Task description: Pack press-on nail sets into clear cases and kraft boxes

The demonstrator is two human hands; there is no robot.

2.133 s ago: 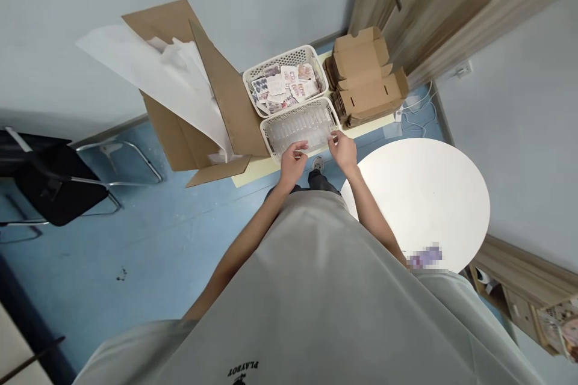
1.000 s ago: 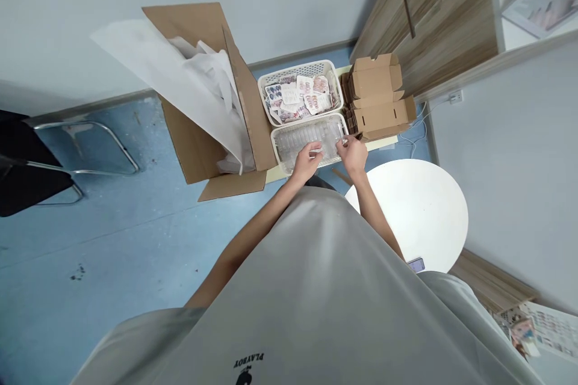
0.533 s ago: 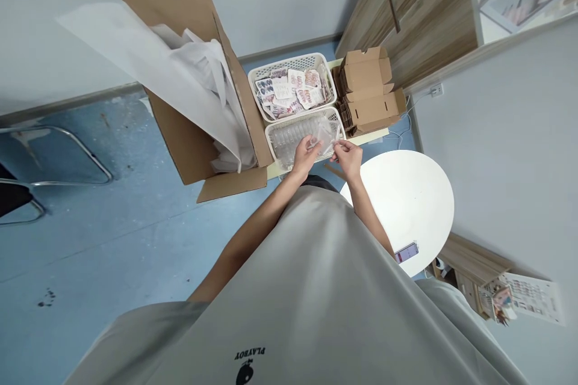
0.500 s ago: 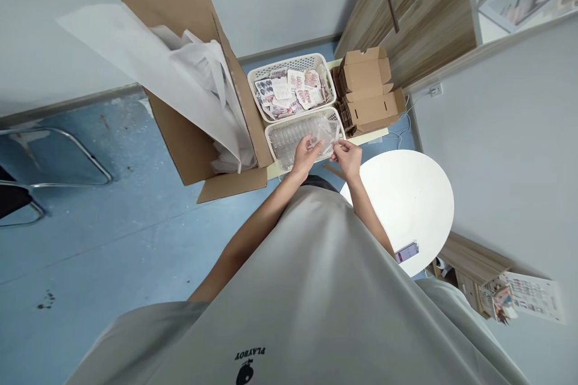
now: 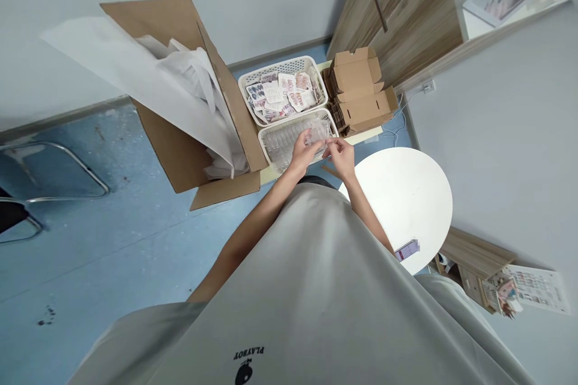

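My left hand (image 5: 303, 153) holds a clear plastic case (image 5: 318, 129) over the nearer white basket (image 5: 270, 158), its thumb and fingers pinching the case's left side. Close on the right, my right hand (image 5: 341, 156) has its fingertips pinched together at the case's near edge. Rows of clear plastic pieces (image 5: 282, 141) lie in that basket. Just behind it, a second white basket (image 5: 289, 64) is heaped with printed cards of press-on nails (image 5: 273, 93). What exactly the right fingertips grip is too small to tell.
A tall open cardboard box (image 5: 169, 147) with white foam sheet (image 5: 149, 90) stands left of the baskets. Folded brown boxes (image 5: 361, 96) are stacked on the right. A round white table (image 5: 406, 192) bears a phone (image 5: 407, 250). A metal-framed chair (image 5: 67, 197) is at far left.
The view has shifted slightly, so the baskets and boxes appear farther left. My two hands have come closer together at the clear case, which is tilted differently.
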